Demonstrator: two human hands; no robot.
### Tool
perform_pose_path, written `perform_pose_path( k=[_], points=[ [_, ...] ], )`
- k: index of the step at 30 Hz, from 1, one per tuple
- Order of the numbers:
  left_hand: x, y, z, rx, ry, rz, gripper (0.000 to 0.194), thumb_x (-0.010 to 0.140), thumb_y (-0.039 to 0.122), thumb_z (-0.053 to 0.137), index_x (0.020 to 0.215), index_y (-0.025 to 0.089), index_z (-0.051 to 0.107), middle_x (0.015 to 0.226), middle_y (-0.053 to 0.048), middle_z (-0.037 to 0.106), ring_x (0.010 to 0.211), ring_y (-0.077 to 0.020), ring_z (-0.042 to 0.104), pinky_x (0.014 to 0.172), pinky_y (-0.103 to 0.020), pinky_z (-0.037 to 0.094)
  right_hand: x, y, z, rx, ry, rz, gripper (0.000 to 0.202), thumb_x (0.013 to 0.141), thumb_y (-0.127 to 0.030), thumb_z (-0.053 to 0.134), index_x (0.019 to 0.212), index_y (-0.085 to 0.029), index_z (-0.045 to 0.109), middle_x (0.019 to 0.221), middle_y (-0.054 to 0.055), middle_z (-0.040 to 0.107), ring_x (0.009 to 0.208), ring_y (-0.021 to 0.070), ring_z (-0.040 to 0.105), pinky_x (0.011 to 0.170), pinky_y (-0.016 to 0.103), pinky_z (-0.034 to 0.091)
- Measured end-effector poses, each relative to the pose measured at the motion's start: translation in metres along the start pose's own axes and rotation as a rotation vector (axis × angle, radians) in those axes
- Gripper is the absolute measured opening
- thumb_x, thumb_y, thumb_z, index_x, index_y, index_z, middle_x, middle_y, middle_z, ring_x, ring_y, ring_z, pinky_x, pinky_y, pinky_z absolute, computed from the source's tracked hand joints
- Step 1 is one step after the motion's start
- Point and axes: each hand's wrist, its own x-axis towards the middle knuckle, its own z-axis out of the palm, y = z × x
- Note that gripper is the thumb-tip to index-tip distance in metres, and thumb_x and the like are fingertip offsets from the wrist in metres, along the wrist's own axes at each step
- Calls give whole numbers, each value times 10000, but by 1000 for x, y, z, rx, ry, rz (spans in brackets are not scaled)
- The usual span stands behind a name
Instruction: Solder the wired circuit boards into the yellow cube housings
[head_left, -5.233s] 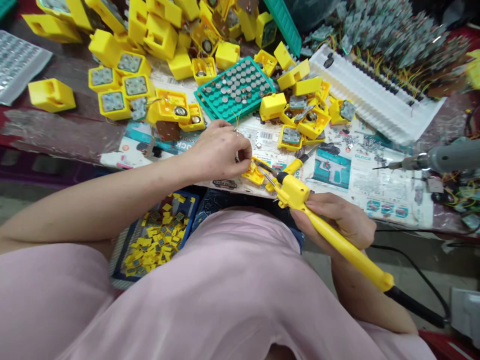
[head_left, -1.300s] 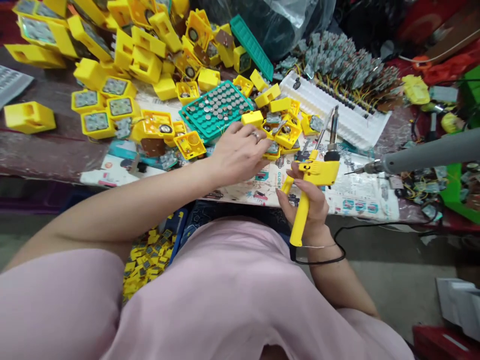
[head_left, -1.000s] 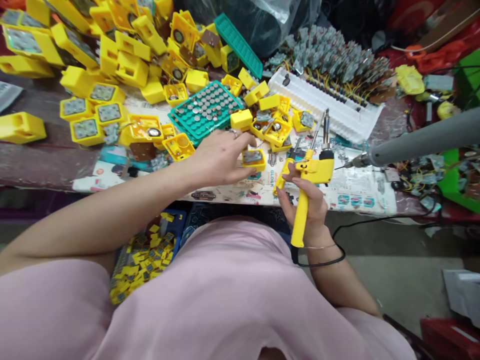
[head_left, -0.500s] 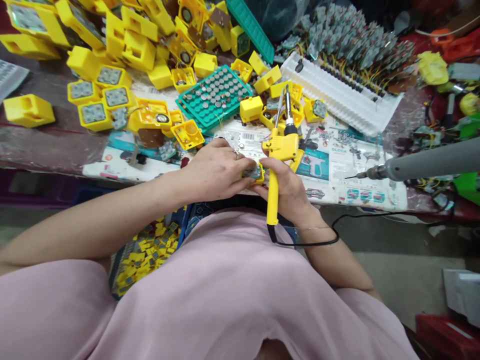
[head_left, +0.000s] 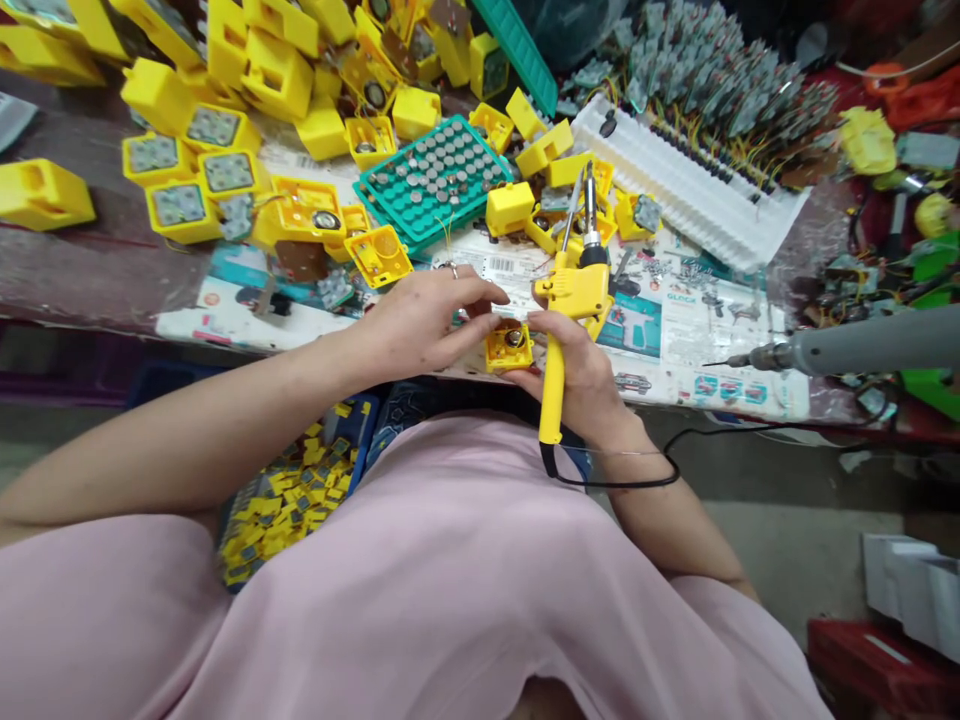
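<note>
Centrally, the open yellow housing (head_left: 509,347), with a round metal part inside, lies between the fingertips of both hands, near the front edge of the printed sheet (head_left: 690,345). Left hand (head_left: 420,320): index finger and thumb bent towards the housing, their tips close together; whether they pinch something small cannot be told. Right hand (head_left: 581,380): thumb and a lower fingertip at the housing's right side, the remaining fingers curled and partly hidden beneath the yellow soldering gun (head_left: 576,290). This tool is held with its handle crossing over the fingers and its metal tip pointing away beyond them. Beyond the left fingertips lies the teal tray (head_left: 415,222) bearing round metal discs (head_left: 450,160); a second open housing (head_left: 377,257) is near the left knuckles. Beyond the right fingers, past the gun, is the white ribbed rack (head_left: 694,200); well to their right, the grey electric screwdriver (head_left: 874,342) points towards them.
</note>
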Motion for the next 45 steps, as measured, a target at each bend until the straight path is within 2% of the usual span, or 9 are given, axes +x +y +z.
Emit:
perform_pose_path(
  k=[8, 12, 16, 22, 28, 30, 34, 39, 45],
  points=[
    [-6, -3, 3, -5, 15, -20, 364, 964, 338, 405, 1113, 180, 698, 1129, -81, 727, 1059, -222, 677, 918, -331, 509, 1, -1, -2, -28, -33, 11, 586, 935, -454, 626, 1420, -293, 338, 1194, 75, 659, 1088, 267, 689, 918, 437, 618],
    [-8, -5, 3, -78, -46, -61, 414, 954, 365, 425, 1241, 171, 652, 1131, -66, 746, 1020, -196, 701, 891, -300, 524, 1, -2, -3, -37, -25, 1, 601, 928, -446, 637, 1423, -289, 334, 1186, 82, 662, 1094, 269, 686, 907, 432, 621],
    [-9, -6, 8, -81, -72, 36, 455, 906, 323, 484, 1312, 166, 617, 1197, -79, 737, 1035, -204, 707, 885, -300, 533, 0, -1, -2, -70, -40, 3, 619, 933, -452, 627, 1442, -296, 312, 1171, 82, 664, 1043, 271, 695, 858, 440, 625],
    [-14, -8, 22, 104, 260, 293, 279, 907, 207, 500, 1100, 207, 701, 1136, -67, 758, 1036, -203, 708, 929, -378, 527, 0, -2, -1, -76, -35, -10, 662, 910, -386, 675, 1453, -284, 310, 1140, 75, 674, 1023, 274, 690, 844, 430, 617],
    [-34, -13, 13, 470, 531, 508, 207, 876, 219, 648, 1077, 266, 665, 986, -11, 771, 891, -188, 707, 830, -384, 507, 2, -4, -4, -73, -60, 11, 583, 930, -375, 647, 1415, -284, 338, 1145, 92, 661, 1052, 275, 672, 864, 425, 600],
    [-40, -16, 9, 491, 495, 480, 182, 870, 226, 645, 1045, 273, 670, 932, -2, 764, 848, -185, 696, 818, -384, 507, 2, -3, -4, -77, -54, -9, 562, 929, -353, 650, 1401, -260, 359, 1149, 101, 659, 1055, 276, 662, 870, 419, 590],
    [-49, -19, 7, 430, 253, 267, 177, 892, 287, 565, 1007, 271, 699, 935, -41, 750, 891, -228, 688, 897, -452, 504, 3, -2, -3, -83, -28, -36, 551, 943, -345, 630, 1416, -256, 363, 1112, 86, 667, 1023, 255, 650, 880, 391, 560],
    [-38, 0, 9, 220, 163, 108, 483, 885, 544, 513, 1159, 177, 665, 1173, -140, 711, 1092, -310, 649, 979, -503, 477, -1, -3, 6, -213, -14, 15, 466, 947, -441, 616, 1348, -279, 441, 1041, 59, 686, 936, 238, 659, 897, 390, 485],
    [-3, 10, 11, 328, 9, -19, 339, 905, 443, 489, 919, 177, 699, 814, -113, 731, 913, -309, 667, 952, -537, 464, 0, -8, 7, -288, -9, 60, 509, 893, -561, 649, 1294, -284, 501, 1029, 67, 693, 955, 264, 652, 899, 413, 446]
  ],
)
